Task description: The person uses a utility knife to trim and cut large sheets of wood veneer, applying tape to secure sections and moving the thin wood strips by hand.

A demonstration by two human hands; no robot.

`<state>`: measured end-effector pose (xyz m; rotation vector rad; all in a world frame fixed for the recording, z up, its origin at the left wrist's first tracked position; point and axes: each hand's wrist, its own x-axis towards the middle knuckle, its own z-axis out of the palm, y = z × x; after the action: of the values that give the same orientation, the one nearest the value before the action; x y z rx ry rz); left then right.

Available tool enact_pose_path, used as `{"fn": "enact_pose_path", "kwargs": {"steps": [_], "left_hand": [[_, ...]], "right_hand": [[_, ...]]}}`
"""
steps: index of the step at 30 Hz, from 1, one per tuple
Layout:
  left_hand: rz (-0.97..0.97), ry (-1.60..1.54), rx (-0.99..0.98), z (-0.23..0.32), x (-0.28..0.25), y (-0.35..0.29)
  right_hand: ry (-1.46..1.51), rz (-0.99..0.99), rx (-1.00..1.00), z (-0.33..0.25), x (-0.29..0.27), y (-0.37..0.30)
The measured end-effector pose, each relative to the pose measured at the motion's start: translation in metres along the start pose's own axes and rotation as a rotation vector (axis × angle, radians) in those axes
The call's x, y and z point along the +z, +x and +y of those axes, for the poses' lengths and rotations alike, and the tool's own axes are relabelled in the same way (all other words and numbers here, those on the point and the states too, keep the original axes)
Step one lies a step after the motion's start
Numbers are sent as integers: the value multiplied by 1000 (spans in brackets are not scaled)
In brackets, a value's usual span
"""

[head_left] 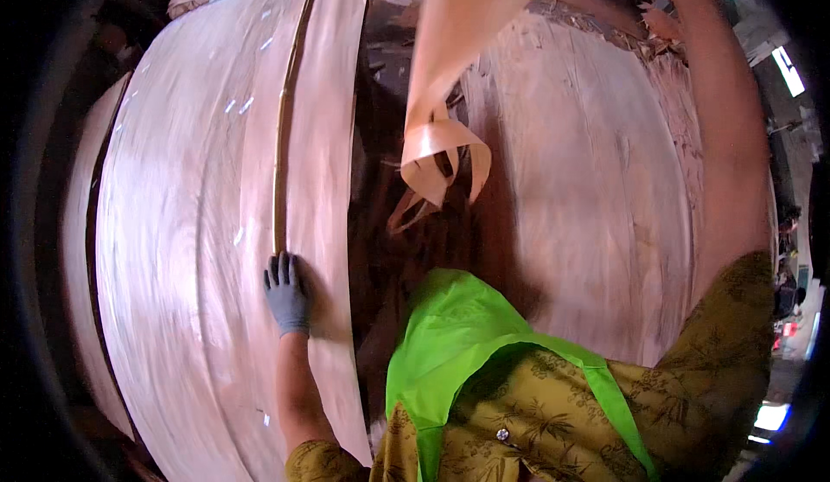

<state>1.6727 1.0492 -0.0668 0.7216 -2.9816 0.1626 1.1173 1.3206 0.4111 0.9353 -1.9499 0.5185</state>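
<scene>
**Veneer strip up, sheet pinned**

Head view: my gloved left hand (287,293) presses flat, fingers spread, on the narrow veneer sheet (320,179). Right arm lifts out of frame, its grip unseen; the curling veneer strip (441,127) dangles and could snap or snag.

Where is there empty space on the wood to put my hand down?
Bare veneer lies left of the gloved left hand, toward the sheet edge, and on the right stack. The dark gap under the curled strip is crowded.

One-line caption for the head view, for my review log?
Gloved left hand pressed flat on a veneer sheet; raised right arm lifts a curling veneer strip over another stack.
</scene>
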Motion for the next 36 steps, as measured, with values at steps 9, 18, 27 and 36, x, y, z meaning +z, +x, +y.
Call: {"fn": "enact_pose_path", "kwargs": {"steps": [9, 18, 27, 36], "left_hand": [[-20, -55, -21, -1, -5, 0], [-100, 33, -16, 2, -9, 1], [208, -815, -128, 165, -105, 261], [278, -1510, 72, 258, -217, 568]], "right_hand": [[-101, -490, -54, -17, 19, 28], [903, -958, 302, -15, 97, 78], [853, -1098, 168, -1, 134, 98], [1138, -754, -70, 46, 153, 113]]}}
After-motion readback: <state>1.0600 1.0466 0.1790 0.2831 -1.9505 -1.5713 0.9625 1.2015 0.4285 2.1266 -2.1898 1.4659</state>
